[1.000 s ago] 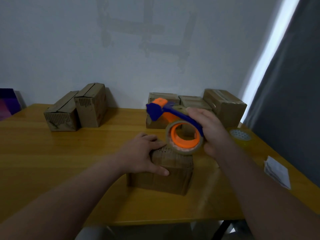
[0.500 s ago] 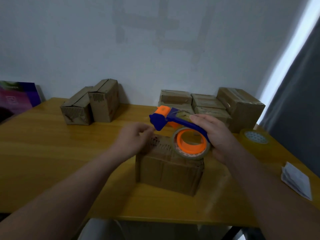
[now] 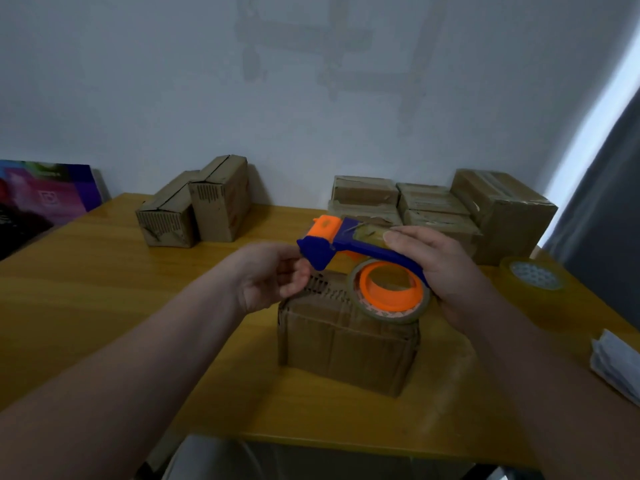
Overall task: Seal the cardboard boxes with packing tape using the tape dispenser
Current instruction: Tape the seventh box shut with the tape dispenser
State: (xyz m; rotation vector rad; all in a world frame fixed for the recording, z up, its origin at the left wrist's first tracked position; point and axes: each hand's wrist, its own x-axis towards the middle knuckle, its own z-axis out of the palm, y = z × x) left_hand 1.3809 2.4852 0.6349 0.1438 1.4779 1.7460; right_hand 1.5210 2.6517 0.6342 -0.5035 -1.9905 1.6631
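Gripping the blue handle of the tape dispenser (image 3: 346, 244), the right hand (image 3: 446, 271) has its fingers curled round it, one fingertip lying along the top. From my end that hold looks firm. The dispenser's orange hub carries a brown tape roll (image 3: 388, 292), which sits just above the far right edge of the cardboard box (image 3: 346, 344); I cannot tell whether it touches the box.

The left hand (image 3: 270, 275) hangs at the dispenser's blue nose, over the box's far left corner. Its fingers are bent in towards the thumb, but I cannot tell whether they pinch a tape end or hold nothing.

The box stands in the middle of the yellow wooden table (image 3: 104, 289), near its front edge, flaps closed, with the raw corrugated edge showing along the top.

Further out I see two small boxes (image 3: 197, 209) side by side at the back left. A stack of flat boxes (image 3: 433, 206) stands at the back right, with a larger box (image 3: 502, 209) just beside it. A spare roll of clear tape (image 3: 533, 277) lies flat on the right, and a folded white paper (image 3: 613, 362) sits near the right edge.

A colourful purple panel (image 3: 45, 195) leans at the far left. Behind everything is a pale wall (image 3: 311, 98) with faint marks, and a grey curtain (image 3: 616, 168) hangs on the right with light at its edge.
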